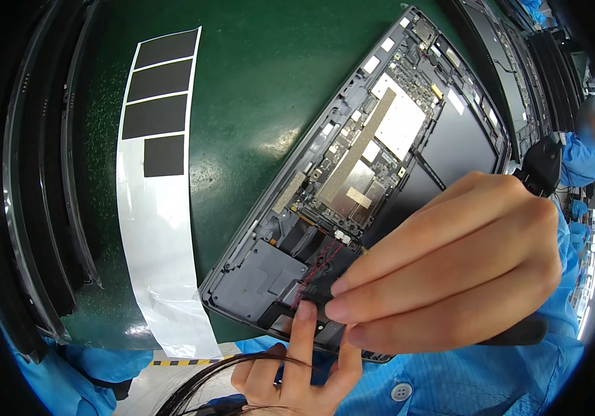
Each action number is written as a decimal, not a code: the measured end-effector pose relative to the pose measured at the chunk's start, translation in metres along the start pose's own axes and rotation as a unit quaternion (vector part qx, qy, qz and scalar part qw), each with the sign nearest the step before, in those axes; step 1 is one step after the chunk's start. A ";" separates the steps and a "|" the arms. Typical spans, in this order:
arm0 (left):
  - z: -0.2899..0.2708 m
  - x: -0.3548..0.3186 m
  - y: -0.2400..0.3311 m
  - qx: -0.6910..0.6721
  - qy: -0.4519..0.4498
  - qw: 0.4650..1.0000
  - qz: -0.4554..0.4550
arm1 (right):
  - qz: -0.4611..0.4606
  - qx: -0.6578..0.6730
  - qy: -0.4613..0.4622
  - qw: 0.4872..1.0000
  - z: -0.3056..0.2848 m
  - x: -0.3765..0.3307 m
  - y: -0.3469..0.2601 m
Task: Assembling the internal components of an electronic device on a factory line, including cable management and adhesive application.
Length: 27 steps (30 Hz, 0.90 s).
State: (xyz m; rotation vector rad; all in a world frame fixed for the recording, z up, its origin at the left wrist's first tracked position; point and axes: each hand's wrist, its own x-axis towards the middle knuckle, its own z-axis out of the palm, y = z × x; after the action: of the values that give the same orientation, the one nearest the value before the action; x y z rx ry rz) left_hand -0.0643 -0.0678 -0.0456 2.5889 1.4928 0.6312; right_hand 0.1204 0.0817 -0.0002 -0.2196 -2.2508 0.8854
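Note:
A tablet-like device (pixel 256 274) with its inside exposed lies aslant on the green work surface. A circuit board (pixel 373 149) runs along it, and thin red and black wires (pixel 319 267) lead from a small white connector (pixel 342 236). My left hand (pixel 297 378) rests at its near edge, index finger stretched onto the casing by the wire ends, thumb apart. Over the near right part is my right hand (pixel 450 270), its fingertips drawn together just above the casing. A small brass-coloured tip (pixel 364 252) shows by its index finger; what the fingers pinch is hidden.
Left of the device lies a white backing sheet (pixel 162 236) with several dark rectangular stickers (pixel 164 114). Black curved panels (pixel 41 173) line the left side. More dark device housings (pixel 512 90) stand at the far right. A person in blue (pixel 581 156) is beyond them.

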 end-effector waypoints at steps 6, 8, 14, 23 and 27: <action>0.004 -0.005 -0.010 0.063 0.061 0.992 0.092 | -0.028 0.018 0.045 0.998 0.006 -0.010 0.007; -0.010 0.004 -0.001 0.006 -0.024 0.999 0.021 | -0.058 -0.025 0.083 0.995 0.007 -0.019 0.011; -0.010 0.005 -0.003 -0.017 -0.030 0.999 0.014 | -0.054 -0.022 0.080 0.995 0.010 -0.018 0.015; -0.003 -0.002 -0.004 0.014 -0.008 0.999 0.034 | -0.042 -0.018 0.087 0.995 0.012 -0.018 0.016; -0.003 -0.002 -0.004 0.029 0.005 0.999 0.044 | -0.038 -0.021 0.082 0.996 0.006 -0.015 0.011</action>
State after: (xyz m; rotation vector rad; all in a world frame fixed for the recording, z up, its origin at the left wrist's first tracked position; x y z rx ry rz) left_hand -0.0696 -0.0682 -0.0447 2.7119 1.4269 0.6206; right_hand 0.1268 0.0814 -0.0189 -0.2159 -2.1126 0.7520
